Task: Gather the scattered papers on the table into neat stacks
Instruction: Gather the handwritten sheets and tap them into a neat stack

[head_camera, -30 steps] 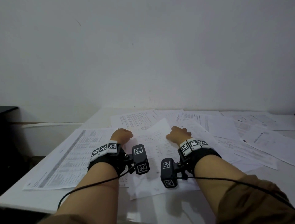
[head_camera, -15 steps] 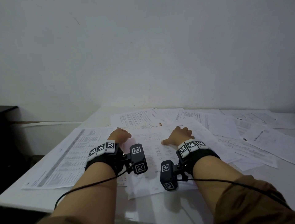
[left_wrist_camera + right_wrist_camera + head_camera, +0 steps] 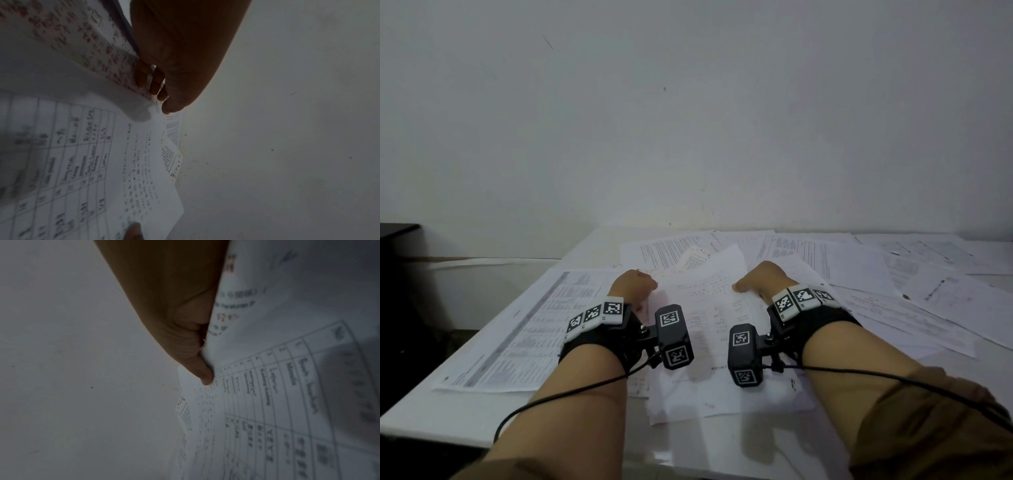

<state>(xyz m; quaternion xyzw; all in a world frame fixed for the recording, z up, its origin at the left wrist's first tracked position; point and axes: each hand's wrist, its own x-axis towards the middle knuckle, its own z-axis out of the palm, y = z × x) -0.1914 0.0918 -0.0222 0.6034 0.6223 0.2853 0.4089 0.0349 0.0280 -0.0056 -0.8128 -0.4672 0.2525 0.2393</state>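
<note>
The person's left hand (image 3: pixel 634 287) and right hand (image 3: pixel 763 280) each pinch a side edge of a small bundle of sheets (image 3: pixel 709 308) lying in the middle of the white table (image 3: pixel 465 414), straight in front of the body. In the left wrist view, the fingers (image 3: pixel 141 76) curl under the edge of the sheets while the thumb presses on top. In the right wrist view, the thumb (image 3: pixel 203 373) presses onto a printed sheet with a ruled grid; the other fingers are hidden behind the paper. The far end of the bundle looks raised a little off the papers under it. A wide printed table sheet (image 3: pixel 524 329) lies flat to the left, just beside the left wrist. More loose pages (image 3: pixel 893 284) spread, overlapping, across the right and far parts of the table, up to the pale wall (image 3: pixel 688 120).
</note>
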